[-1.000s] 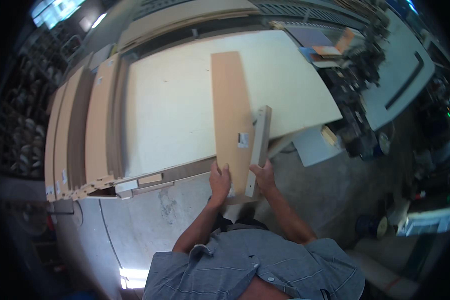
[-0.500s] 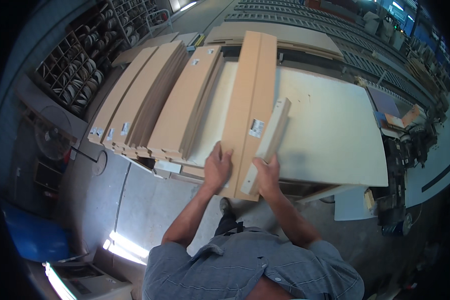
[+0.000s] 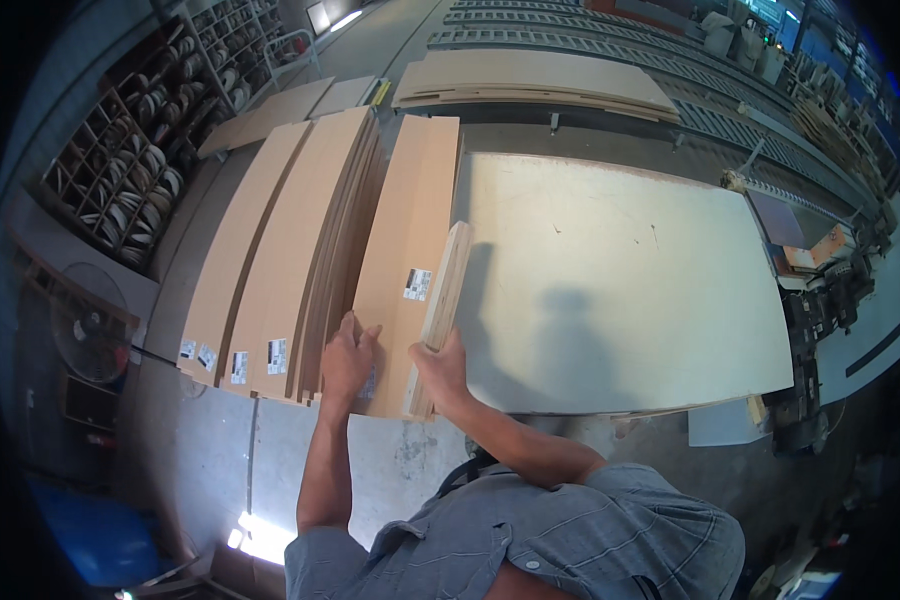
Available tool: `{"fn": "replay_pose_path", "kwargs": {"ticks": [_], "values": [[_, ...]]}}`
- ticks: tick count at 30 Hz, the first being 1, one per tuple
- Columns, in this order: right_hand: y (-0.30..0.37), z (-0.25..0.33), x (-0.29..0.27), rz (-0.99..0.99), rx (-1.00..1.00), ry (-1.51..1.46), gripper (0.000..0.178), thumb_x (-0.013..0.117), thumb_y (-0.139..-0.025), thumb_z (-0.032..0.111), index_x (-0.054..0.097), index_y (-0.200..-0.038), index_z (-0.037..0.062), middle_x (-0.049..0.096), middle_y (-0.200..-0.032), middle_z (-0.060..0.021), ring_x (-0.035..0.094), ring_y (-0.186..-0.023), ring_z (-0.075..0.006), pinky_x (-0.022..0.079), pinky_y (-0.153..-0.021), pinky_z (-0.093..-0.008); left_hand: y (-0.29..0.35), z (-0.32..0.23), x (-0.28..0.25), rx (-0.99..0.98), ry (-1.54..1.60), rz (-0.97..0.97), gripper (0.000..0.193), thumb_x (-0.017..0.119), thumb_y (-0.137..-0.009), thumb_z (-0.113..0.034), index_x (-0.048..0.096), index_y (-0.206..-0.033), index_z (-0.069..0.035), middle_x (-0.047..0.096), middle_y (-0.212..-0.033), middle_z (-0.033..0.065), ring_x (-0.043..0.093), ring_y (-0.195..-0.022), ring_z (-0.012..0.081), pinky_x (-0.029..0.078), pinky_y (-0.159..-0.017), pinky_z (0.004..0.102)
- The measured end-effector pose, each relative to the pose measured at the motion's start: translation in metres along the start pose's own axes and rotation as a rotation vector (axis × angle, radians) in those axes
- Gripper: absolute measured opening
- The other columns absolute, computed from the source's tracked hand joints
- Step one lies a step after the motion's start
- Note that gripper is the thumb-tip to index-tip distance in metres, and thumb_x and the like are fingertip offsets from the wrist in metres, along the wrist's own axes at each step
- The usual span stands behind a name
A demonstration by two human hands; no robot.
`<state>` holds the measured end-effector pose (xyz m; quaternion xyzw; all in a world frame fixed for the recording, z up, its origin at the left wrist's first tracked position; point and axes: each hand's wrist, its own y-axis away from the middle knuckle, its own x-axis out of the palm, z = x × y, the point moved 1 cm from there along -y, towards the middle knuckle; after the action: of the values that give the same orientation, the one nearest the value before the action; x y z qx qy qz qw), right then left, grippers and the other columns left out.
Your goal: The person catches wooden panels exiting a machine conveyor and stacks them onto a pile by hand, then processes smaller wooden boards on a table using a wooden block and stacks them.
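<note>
A long light-brown panel (image 3: 405, 225) with white labels lies on top of the third stack from the left. At its near end, my left hand (image 3: 348, 362) is closed on the left edge, its thumb over the panel's face. My right hand (image 3: 442, 372) is wrapped round a pale wooden bar (image 3: 444, 290), which rests along the panel's right edge. The fingertips under the bar are hidden. Left of my left hand stand two more stacks of labelled panels, the nearer one (image 3: 305, 250) and the outer one (image 3: 240, 240).
A pale worktable (image 3: 620, 270) extends right of the panels. Beyond it are larger boards (image 3: 540, 75) and roller conveyors (image 3: 530, 40). A rack of edging rolls (image 3: 120, 180) and a fan (image 3: 90, 325) stand left. Machinery (image 3: 820, 320) borders the table's right end.
The panel has moved left onto the third stack, and both hands went left with it. The wooden bar has shifted left too, still in my right hand. More of the table shows.
</note>
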<state>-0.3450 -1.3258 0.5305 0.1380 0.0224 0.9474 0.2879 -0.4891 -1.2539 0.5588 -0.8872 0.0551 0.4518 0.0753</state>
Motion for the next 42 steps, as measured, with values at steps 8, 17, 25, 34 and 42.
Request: {"fn": "replay_pose_path", "kwargs": {"ticks": [8, 17, 25, 34, 42], "values": [[0.000, 0.003, -0.003, 0.019, -0.050, 0.029, 0.046, 0.059, -0.076, 0.004, 0.044, -0.118, -0.0049, 0.060, -0.102, -0.0139, 0.060, -0.091, -0.0192, 0.049, -0.079, -0.0307, -0.004, -0.009, -0.013, 0.123, -0.386, 0.032, 0.053, 0.061, -0.091, -0.033, 0.050, -0.132, -0.002, 0.050, -0.127, 0.0239, 0.056, -0.108, 0.0436, 0.045, -0.092, 0.0496], [-0.026, 0.006, -0.004, 0.054, 0.015, 0.001, 0.058, 0.062, -0.075, 0.007, 0.040, -0.128, -0.0031, 0.059, -0.111, -0.0176, 0.060, -0.100, -0.0253, 0.049, -0.087, -0.0355, -0.032, -0.007, 0.025, -0.015, 0.035, -0.005, 0.067, 0.062, -0.089, -0.037, 0.042, -0.133, 0.010, 0.051, -0.129, 0.0329, 0.051, -0.120, 0.0437, 0.042, -0.100, 0.0450], [-0.028, 0.009, 0.023, -0.044, -0.082, -0.027, 0.046, 0.059, -0.077, 0.004, 0.041, -0.119, -0.0038, 0.057, -0.105, -0.0154, 0.058, -0.092, -0.0204, 0.049, -0.081, -0.0323, -0.039, 0.000, 0.015, -0.013, 0.071, 0.053, 0.068, 0.060, -0.090, -0.038, 0.041, -0.135, 0.009, 0.053, -0.127, 0.0314, 0.053, -0.119, 0.0429, 0.042, -0.100, 0.0449], [-0.041, 0.001, -0.001, -0.031, -0.155, -0.061, 0.056, 0.059, -0.079, 0.004, 0.037, -0.130, -0.0030, 0.059, -0.109, -0.0140, 0.058, -0.093, -0.0188, 0.049, -0.080, -0.0316, -0.038, -0.007, 0.011, -0.052, 0.040, 0.029, 0.072, 0.064, -0.087, -0.036, 0.040, -0.137, 0.009, 0.050, -0.131, 0.0323, 0.048, -0.125, 0.0408, 0.038, -0.105, 0.0415], [-0.072, 0.032, -0.201, 0.160, 0.012, -0.397, 0.043, 0.056, -0.085, 0.008, 0.044, -0.125, -0.0011, 0.060, -0.110, -0.0127, 0.064, -0.088, -0.0210, 0.052, -0.079, -0.0344, 0.025, -0.129, 0.028, 0.341, -0.034, -0.397, 0.056, 0.067, -0.088, -0.018, 0.045, -0.135, 0.003, 0.048, -0.133, 0.0273, 0.045, -0.125, 0.0430, 0.037, -0.104, 0.0486]]}}
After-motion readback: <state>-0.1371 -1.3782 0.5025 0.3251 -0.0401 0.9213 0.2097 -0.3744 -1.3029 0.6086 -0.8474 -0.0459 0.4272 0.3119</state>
